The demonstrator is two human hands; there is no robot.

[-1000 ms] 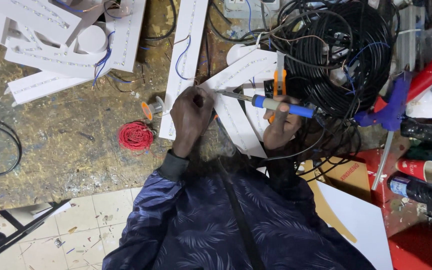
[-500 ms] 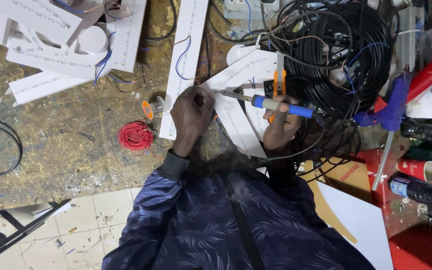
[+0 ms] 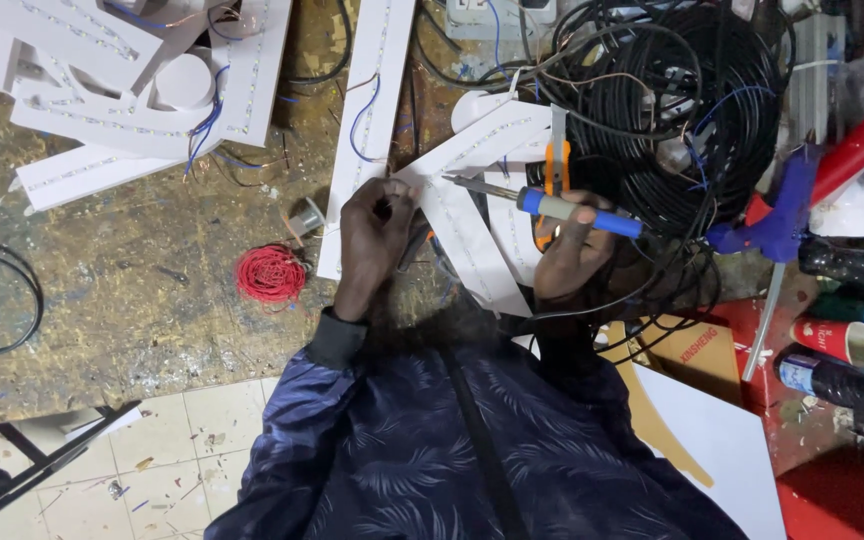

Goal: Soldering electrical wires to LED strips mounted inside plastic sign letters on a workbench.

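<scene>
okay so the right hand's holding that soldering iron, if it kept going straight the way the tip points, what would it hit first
The right hand aims the soldering iron leftward, slightly up. Going straight on, its tip would probably first meet the white strip beside the left hand, then that hand's fingertips. The tip's height above the strip is unclear from above.

A blue-handled soldering iron lies nearly level, its tip over a white angled LED-strip panel on the bench.

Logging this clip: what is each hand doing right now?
Left hand: pinched closed on a white strip.
Right hand: closed, holding a soldering iron.
</scene>
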